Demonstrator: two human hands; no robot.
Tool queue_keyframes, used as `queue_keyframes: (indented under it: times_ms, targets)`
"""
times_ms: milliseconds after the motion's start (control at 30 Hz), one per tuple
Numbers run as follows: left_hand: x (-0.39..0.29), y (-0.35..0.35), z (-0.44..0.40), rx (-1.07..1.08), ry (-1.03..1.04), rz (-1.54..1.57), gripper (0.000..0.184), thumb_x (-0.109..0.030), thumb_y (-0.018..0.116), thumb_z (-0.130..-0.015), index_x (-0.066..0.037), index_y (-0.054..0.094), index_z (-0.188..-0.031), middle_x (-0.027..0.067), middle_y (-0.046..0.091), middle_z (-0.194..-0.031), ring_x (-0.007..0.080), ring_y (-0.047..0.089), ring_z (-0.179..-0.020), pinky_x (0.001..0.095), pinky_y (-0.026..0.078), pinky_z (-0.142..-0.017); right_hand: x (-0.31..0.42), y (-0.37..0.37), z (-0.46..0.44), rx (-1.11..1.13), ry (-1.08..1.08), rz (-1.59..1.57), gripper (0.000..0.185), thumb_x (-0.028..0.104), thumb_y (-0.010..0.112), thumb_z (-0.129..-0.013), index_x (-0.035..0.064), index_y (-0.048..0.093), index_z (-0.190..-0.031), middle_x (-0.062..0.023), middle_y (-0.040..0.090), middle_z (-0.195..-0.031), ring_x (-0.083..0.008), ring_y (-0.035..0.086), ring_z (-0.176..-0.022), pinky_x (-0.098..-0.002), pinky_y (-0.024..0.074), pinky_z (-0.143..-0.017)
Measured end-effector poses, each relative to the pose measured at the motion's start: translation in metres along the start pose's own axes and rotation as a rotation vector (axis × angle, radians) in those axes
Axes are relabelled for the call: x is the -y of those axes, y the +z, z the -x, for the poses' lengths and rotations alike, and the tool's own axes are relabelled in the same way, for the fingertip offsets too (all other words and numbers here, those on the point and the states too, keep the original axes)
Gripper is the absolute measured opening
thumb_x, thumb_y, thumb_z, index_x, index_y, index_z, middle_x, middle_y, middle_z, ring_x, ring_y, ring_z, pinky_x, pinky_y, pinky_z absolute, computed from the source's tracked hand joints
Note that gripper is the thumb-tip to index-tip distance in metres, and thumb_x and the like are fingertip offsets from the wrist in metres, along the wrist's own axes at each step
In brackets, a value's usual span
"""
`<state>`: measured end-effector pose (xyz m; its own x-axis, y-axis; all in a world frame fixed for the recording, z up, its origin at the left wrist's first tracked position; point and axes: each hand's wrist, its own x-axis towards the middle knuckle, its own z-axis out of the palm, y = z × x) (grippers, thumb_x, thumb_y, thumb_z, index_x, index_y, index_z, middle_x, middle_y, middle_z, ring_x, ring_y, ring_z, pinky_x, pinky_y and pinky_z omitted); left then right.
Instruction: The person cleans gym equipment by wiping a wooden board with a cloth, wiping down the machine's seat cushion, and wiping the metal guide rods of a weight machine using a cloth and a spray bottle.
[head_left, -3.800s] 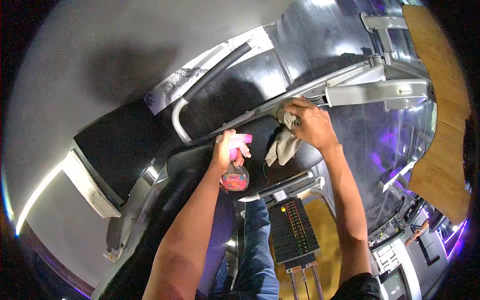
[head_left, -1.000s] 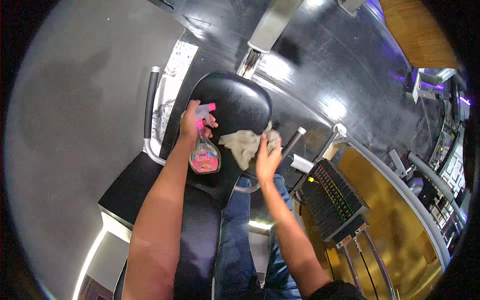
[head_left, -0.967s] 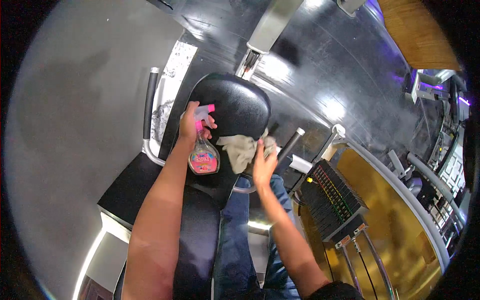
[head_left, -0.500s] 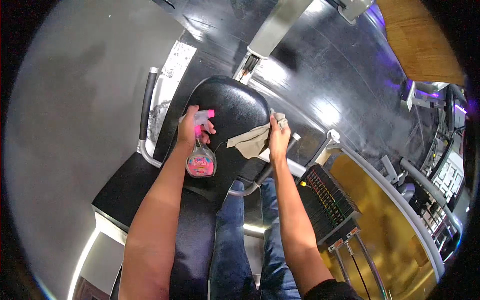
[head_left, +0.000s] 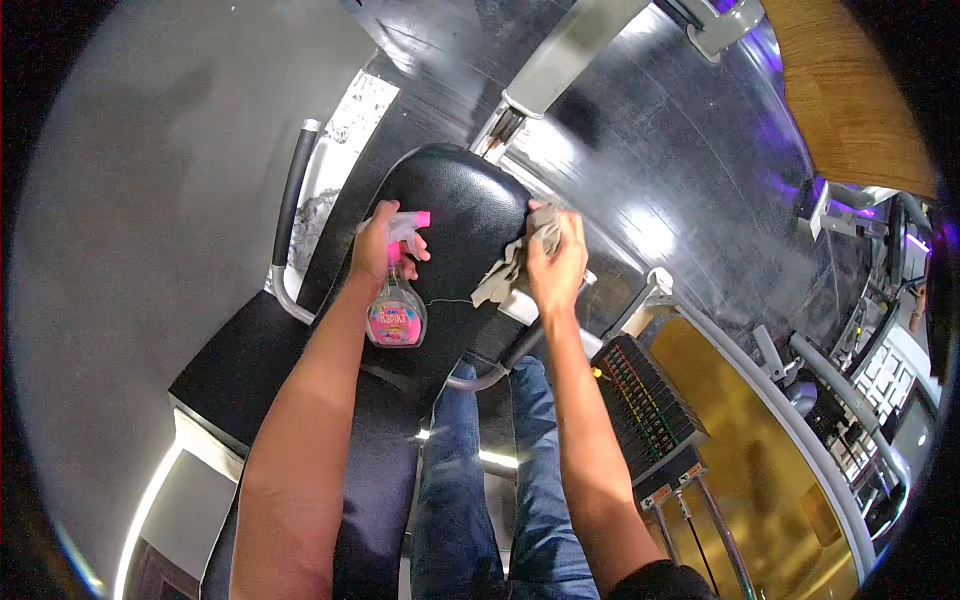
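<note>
A clear spray bottle (head_left: 396, 318) with a pink label and a white-and-pink trigger head is gripped at its neck by my left hand (head_left: 378, 250). Its pink nozzle points right, over the black padded seat (head_left: 455, 200). My right hand (head_left: 556, 262) clutches a crumpled beige cloth (head_left: 507, 268) at the seat's right edge. Part of the cloth hangs down below the fingers; whether it presses on the padding I cannot tell.
Handles with black grips (head_left: 294, 195) flank the seat. A weight stack (head_left: 650, 405) and a gold panel (head_left: 760, 430) stand at lower right. A grey post (head_left: 575, 55) rises beyond the seat. Wooden surface (head_left: 850, 95) at upper right; other gym machines at far right.
My right hand has bunched the cloth tighter, so less of it hangs spread out. The left hand keeps the spray bottle in nearly the same spot. The view has shifted slightly.
</note>
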<state>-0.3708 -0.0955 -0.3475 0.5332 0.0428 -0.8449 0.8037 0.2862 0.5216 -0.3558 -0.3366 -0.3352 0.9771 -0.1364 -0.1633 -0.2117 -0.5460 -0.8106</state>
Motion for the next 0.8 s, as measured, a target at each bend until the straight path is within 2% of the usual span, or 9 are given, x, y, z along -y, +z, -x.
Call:
queue_keyframes:
  times_ms: [100, 167, 300, 433, 500, 567, 633, 667, 800]
  targets:
    - [-0.002, 0.001, -0.001, -0.006, -0.022, 0.001, 0.065, -0.058, 0.044, -0.089, 0.001, 0.063, -0.072, 0.0164, 0.063, -0.06, 0.0227, 0.051, -0.034, 0.0359, 0.048, -0.038, 0.013, -0.006, 0.031, 0.16, -0.165, 0.071, 0.042, -0.001, 0.059, -0.066, 0.0126, 0.067, -0.105, -0.0118, 0.058, -0.105, -0.0347, 0.057, -0.099, -0.0409, 0.0475, -0.088]
    - [0.0, -0.001, -0.001, -0.012, -0.045, 0.017, 0.065, -0.059, 0.044, -0.089, 0.001, 0.063, -0.072, 0.0166, 0.063, -0.06, 0.0226, 0.052, -0.035, 0.0357, 0.048, -0.037, 0.025, -0.004, 0.05, 0.282, -0.179, 0.194, 0.048, -0.006, 0.059, -0.062, 0.0177, 0.067, -0.104, -0.0062, 0.059, -0.107, -0.0307, 0.055, -0.098, -0.0382, 0.0493, -0.088]
    - [-0.001, 0.001, 0.001, -0.012, -0.043, 0.013, 0.065, -0.058, 0.044, -0.088, 0.002, 0.063, -0.072, 0.0173, 0.064, -0.06, 0.0226, 0.052, -0.035, 0.0343, 0.047, -0.037, 0.021, -0.009, 0.038, 0.227, -0.169, 0.226, 0.052, -0.007, 0.057, -0.064, 0.0171, 0.063, -0.11, -0.006, 0.059, -0.109, -0.0316, 0.054, -0.098, -0.0405, 0.0493, -0.086]
    - [-0.004, 0.003, 0.003, -0.033, -0.02, -0.001, 0.065, -0.057, 0.044, -0.088, 0.003, 0.063, -0.071, 0.0176, 0.063, -0.06, 0.0223, 0.052, -0.035, 0.0334, 0.047, -0.037, 0.009, -0.002, -0.004, -0.017, -0.198, 0.216, 0.047, -0.006, 0.057, -0.067, 0.0102, 0.058, -0.112, -0.0151, 0.059, -0.106, -0.0369, 0.053, -0.098, -0.0455, 0.046, -0.084]
    - [-0.003, 0.002, 0.003, -0.025, -0.013, 0.009, 0.064, -0.056, 0.044, -0.088, 0.004, 0.063, -0.074, 0.0179, 0.063, -0.06, 0.0226, 0.052, -0.035, 0.0336, 0.047, -0.036, 0.003, -0.002, -0.032, 0.122, -0.049, 0.221, 0.043, -0.006, 0.057, -0.07, 0.0077, 0.058, -0.111, -0.0167, 0.057, -0.105, -0.0384, 0.053, -0.098, -0.046, 0.0451, -0.086]
    - [-0.003, 0.002, 0.004, -0.015, -0.006, 0.023, 0.064, -0.055, 0.045, -0.088, 0.005, 0.063, -0.076, 0.0182, 0.063, -0.061, 0.023, 0.053, -0.035, 0.0338, 0.047, -0.036, -0.002, 0.003, -0.037, 0.165, -0.078, 0.253, 0.041, -0.005, 0.059, -0.07, 0.0051, 0.058, -0.11, -0.0179, 0.056, -0.106, -0.0392, 0.054, -0.098, -0.0464, 0.045, -0.087]
    - [-0.002, 0.001, 0.0, -0.003, -0.022, 0.123, 0.06, -0.047, 0.05, -0.089, 0.011, 0.065, -0.088, 0.0207, 0.063, -0.063, 0.0256, 0.054, -0.035, 0.0356, 0.045, -0.031, 0.011, 0.007, -0.023, 0.023, -0.235, 0.333, 0.041, -0.004, 0.06, -0.068, 0.0035, 0.058, -0.109, -0.0183, 0.056, -0.106, -0.0392, 0.054, -0.098, -0.0461, 0.0456, -0.087]
    - [-0.001, 0.0, -0.001, -0.002, -0.026, 0.121, 0.059, -0.047, 0.05, -0.088, 0.011, 0.065, -0.088, 0.0211, 0.063, -0.063, 0.0256, 0.054, -0.034, 0.0356, 0.045, -0.031, 0.02, 0.006, -0.013, 0.0, -0.229, 0.281, 0.045, -0.004, 0.062, -0.066, 0.0034, 0.058, -0.11, -0.0176, 0.056, -0.107, -0.0393, 0.053, -0.097, -0.0464, 0.0455, -0.086]
    - [-0.002, 0.001, 0.001, -0.007, -0.035, 0.141, 0.058, -0.045, 0.051, -0.088, 0.01, 0.065, -0.086, 0.0207, 0.063, -0.064, 0.0251, 0.053, -0.034, 0.0358, 0.044, -0.031, 0.04, 0.006, 0.03, 0.239, -0.217, 0.291, 0.055, -0.007, 0.064, -0.061, 0.0124, 0.064, -0.113, -0.0122, 0.058, -0.107, -0.0353, 0.054, -0.098, -0.0433, 0.0461, -0.088]
